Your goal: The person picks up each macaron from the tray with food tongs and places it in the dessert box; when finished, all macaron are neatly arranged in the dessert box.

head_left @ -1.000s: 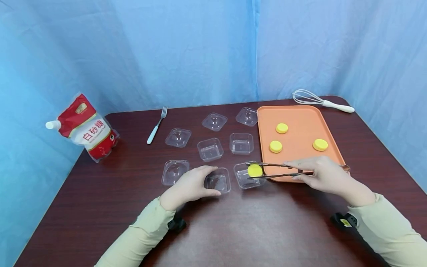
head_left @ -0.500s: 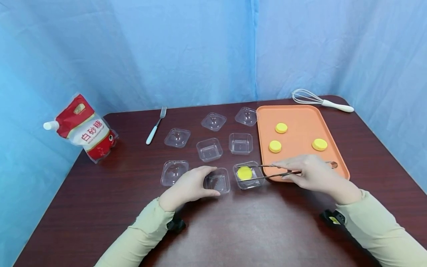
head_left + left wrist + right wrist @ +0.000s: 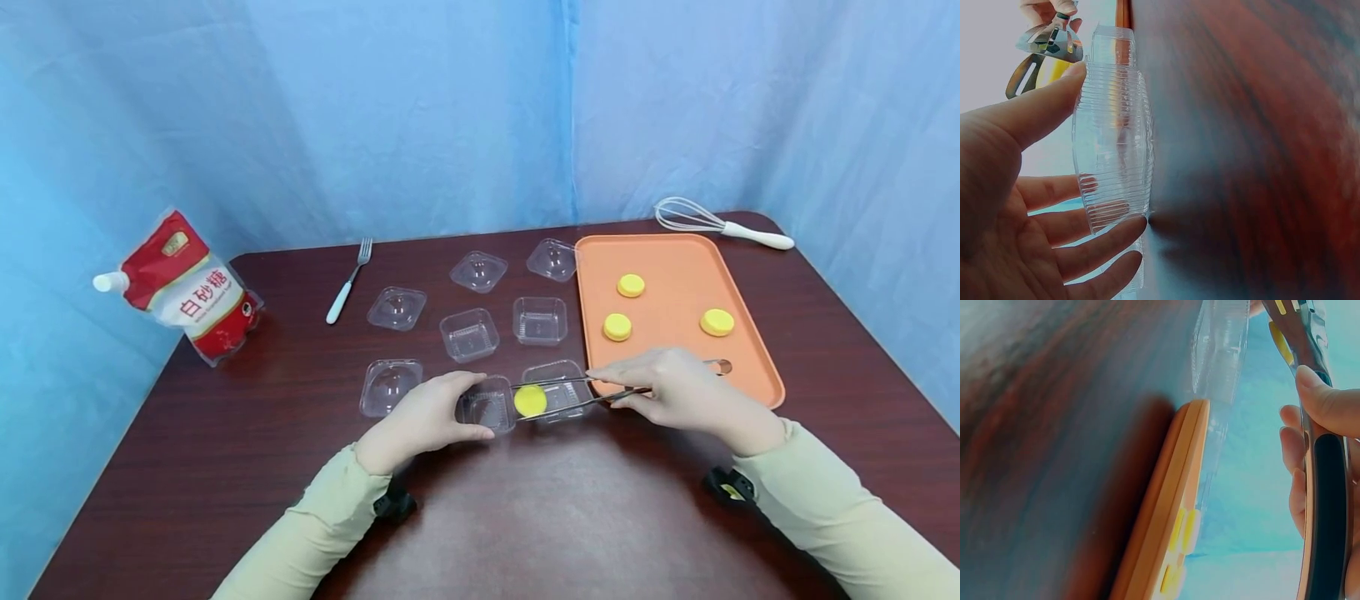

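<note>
My left hand (image 3: pixel 420 421) holds a clear square plastic box (image 3: pixel 491 410) on the table, thumb at its near side and fingers at the far side. In the left wrist view the ribbed box wall (image 3: pixel 1113 144) stands between thumb and fingers. My right hand (image 3: pixel 682 393) grips metal tongs (image 3: pixel 1330 506) with dark handle inserts. Between the tong tips is a round yellow disc (image 3: pixel 530 401), raised above the left edge of a second clear box (image 3: pixel 564 400), close beside the held box. Whether the disc overlaps the held box's rim is hard to tell.
An orange tray (image 3: pixel 675 258) at the right bears three yellow discs. Two more clear boxes and several clear lids (image 3: pixel 397 308) lie behind and left of my hands. A fork (image 3: pixel 348 283), a red sugar pouch (image 3: pixel 198 287) and a whisk (image 3: pixel 723 225) lie farther out.
My right hand has moved left with the tongs, carrying the yellow disc across the second box toward the box at my left hand. The left hand stays in place.
</note>
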Available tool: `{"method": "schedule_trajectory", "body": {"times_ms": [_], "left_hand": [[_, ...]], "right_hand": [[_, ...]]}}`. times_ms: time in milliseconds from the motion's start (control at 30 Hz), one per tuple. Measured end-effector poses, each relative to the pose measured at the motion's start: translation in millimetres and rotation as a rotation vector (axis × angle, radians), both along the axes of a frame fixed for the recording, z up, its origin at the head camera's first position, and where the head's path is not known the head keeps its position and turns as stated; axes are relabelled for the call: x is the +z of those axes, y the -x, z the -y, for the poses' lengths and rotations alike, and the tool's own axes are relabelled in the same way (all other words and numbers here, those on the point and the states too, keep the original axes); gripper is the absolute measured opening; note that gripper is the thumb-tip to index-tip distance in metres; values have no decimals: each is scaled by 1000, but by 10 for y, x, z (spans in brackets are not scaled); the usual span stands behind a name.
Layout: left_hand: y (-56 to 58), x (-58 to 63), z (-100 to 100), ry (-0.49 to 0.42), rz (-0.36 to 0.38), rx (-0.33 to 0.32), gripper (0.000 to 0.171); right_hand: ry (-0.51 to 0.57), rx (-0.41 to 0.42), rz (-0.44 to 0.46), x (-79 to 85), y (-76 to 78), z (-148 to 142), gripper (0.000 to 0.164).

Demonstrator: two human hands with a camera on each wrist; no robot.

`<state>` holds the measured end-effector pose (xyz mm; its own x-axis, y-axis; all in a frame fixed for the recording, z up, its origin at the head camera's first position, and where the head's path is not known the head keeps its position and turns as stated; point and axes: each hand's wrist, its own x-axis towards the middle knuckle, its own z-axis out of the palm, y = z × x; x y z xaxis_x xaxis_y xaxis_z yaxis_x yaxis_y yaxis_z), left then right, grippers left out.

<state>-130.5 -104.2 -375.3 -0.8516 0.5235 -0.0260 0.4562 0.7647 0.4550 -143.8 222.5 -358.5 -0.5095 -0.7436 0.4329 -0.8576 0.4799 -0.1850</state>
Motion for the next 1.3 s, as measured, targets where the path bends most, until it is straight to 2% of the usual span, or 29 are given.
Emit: {"method": "schedule_trajectory", "body": {"times_ms": [500,667,833,1133,1300], "left_hand": [[-1,20,5,-9,-12,-11,72],[-2,19,5,-4,-8,-10,72],[-2,16,1,-1,-1,-6,73],[16,4,-3,-5,0,-2,74],[15,-12,-1,-5,7,4,74]], "right_hand": [[-24,28,30,1,48,195,47],[-14,47,9,0,50,255,47],[-34,29,-6,-12,53,306,46],[-99,-25,71,4,43,369,47],[-112,-19,96,-2,50,382,47]]}}
